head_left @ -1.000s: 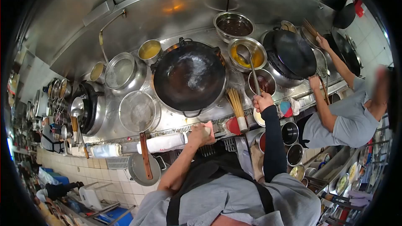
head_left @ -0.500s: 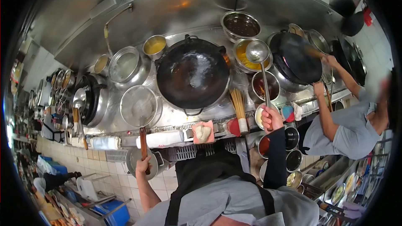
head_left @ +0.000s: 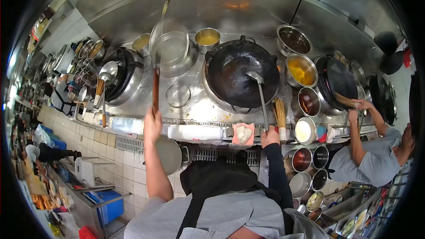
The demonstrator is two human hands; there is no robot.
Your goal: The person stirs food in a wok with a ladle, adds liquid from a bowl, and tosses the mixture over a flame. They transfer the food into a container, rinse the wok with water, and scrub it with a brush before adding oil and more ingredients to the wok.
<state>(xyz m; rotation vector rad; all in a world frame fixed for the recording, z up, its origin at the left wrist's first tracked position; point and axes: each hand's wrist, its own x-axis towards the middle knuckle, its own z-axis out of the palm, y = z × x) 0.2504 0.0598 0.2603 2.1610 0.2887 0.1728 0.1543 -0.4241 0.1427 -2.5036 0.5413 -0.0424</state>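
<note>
Two hands up: left hand (head_left: pixel 152 125) clamped on strainer (head_left: pixel 169 46) handle, mesh raised over the pot at back-left; right hand (head_left: pixel 269 136) gripping ladle (head_left: pixel 260 93), bowl resting inside the wok (head_left: pixel 242 77) at counter (head_left: pixel 199 106) centre. Bamboo brush (head_left: pixel 280 117) just right of ladle. A co-worker (head_left: pixel 376 159) scrubs a second wok (head_left: pixel 338 79) far right.
</note>
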